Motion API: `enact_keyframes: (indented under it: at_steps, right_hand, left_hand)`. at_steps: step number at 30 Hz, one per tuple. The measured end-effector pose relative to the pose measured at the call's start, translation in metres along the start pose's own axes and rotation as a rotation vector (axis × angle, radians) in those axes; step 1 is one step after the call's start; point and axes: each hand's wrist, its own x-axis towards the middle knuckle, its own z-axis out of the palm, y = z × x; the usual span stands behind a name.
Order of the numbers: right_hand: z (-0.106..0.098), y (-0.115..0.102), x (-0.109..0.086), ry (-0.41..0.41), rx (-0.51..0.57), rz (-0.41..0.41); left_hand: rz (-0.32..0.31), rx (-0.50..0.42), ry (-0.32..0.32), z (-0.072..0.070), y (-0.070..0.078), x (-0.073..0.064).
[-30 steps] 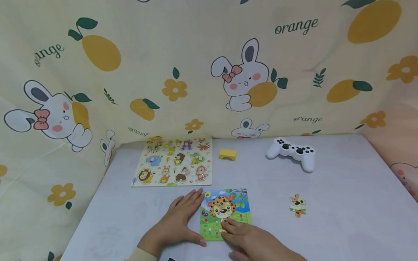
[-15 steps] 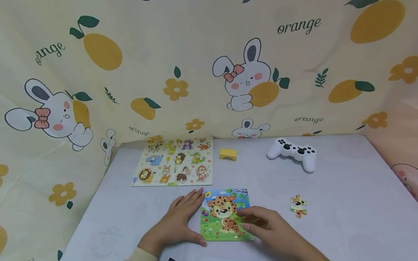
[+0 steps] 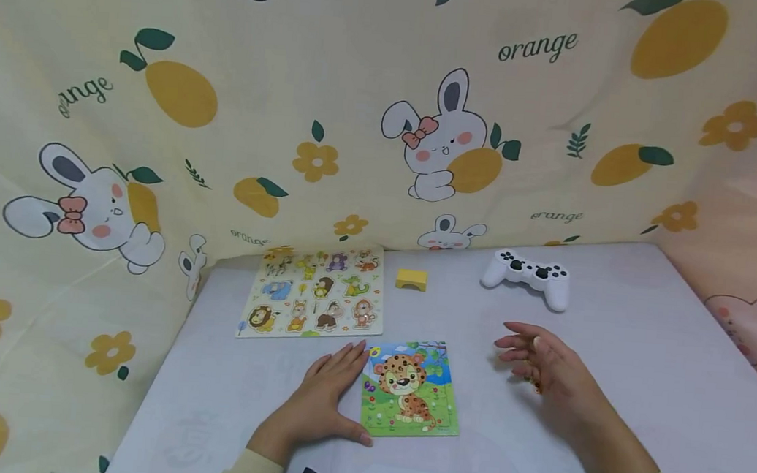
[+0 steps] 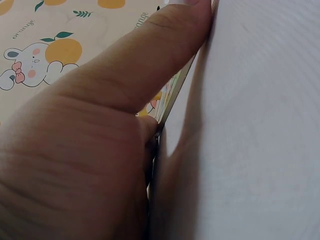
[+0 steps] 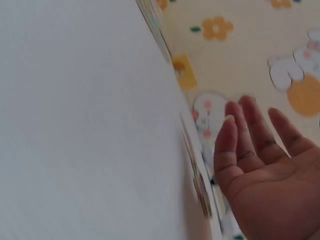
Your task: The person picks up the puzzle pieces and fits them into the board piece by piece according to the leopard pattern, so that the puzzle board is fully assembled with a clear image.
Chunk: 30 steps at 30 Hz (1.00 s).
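Observation:
A square jigsaw puzzle with a cartoon leopard [image 3: 412,391] lies flat on the table. My left hand [image 3: 322,402] rests on the table at its left side, fingers straight and spread, fingertips at the puzzle's edge. Off to the right, my right hand [image 3: 556,384] is raised over the table with relaxed fingers and nothing between them. Beneath it are loose puzzle pieces [image 3: 535,385], mostly hidden by the hand in the head view. Those flat pieces [image 5: 201,192] show edge-on beside the fingers in the right wrist view.
An animal board [image 3: 312,290] lies at the back left. A yellow arched block [image 3: 411,280] sits beside it, and a white game controller [image 3: 527,275] lies at the back right. Printed cloth [image 3: 355,96] hangs behind the table [image 3: 428,467].
My right hand has lifted off the leopard puzzle and swung right, over the loose pieces, uncovering the puzzle's lower right part. My left hand stays in place.

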Motion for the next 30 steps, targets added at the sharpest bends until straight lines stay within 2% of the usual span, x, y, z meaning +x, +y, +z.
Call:
enact_keyframes:
  at_steps: [4, 7, 12, 15, 18, 22, 25, 27, 30]
  right_hand:
    - [-0.019, 0.0, -0.004, 0.072, 0.048, -0.007]
    - [-0.032, 0.0, -0.008, 0.104, 0.044, -0.025]
    - [-0.052, 0.004, -0.015, 0.159, -0.053, 0.019]
    - [-0.061, 0.01, -0.016, 0.157, -0.109, 0.048]
    - [-0.064, 0.014, -0.014, 0.14, -0.221, 0.094]
    - [-0.06, 0.014, -0.011, 0.089, -0.498, 0.19]
    - [-0.056, 0.014, -0.01, 0.028, -0.625, 0.239]
    - [-0.053, 0.014, -0.009, 0.0, -0.661, 0.242]
    - [-0.049, 0.014, -0.008, -0.011, -0.719, 0.189]
  left_hand:
    - [0.005, 0.01, 0.003, 0.001, 0.0, 0.0]
    - [0.003, 0.008, 0.004, 0.001, 0.0, 0.0]
    - [-0.005, 0.007, 0.002, 0.001, 0.001, -0.001]
    - [-0.009, 0.006, 0.004, 0.001, 0.0, -0.001]
    - [-0.01, 0.009, 0.005, 0.001, -0.001, -0.001]
    - [-0.015, 0.001, 0.0, 0.0, 0.0, -0.001]
    - [-0.02, -0.002, -0.003, -0.001, 0.002, -0.001]
    - [-0.019, 0.001, -0.002, -0.001, 0.002, -0.001]
    - [-0.014, 0.006, 0.003, -0.001, 0.003, -0.001]
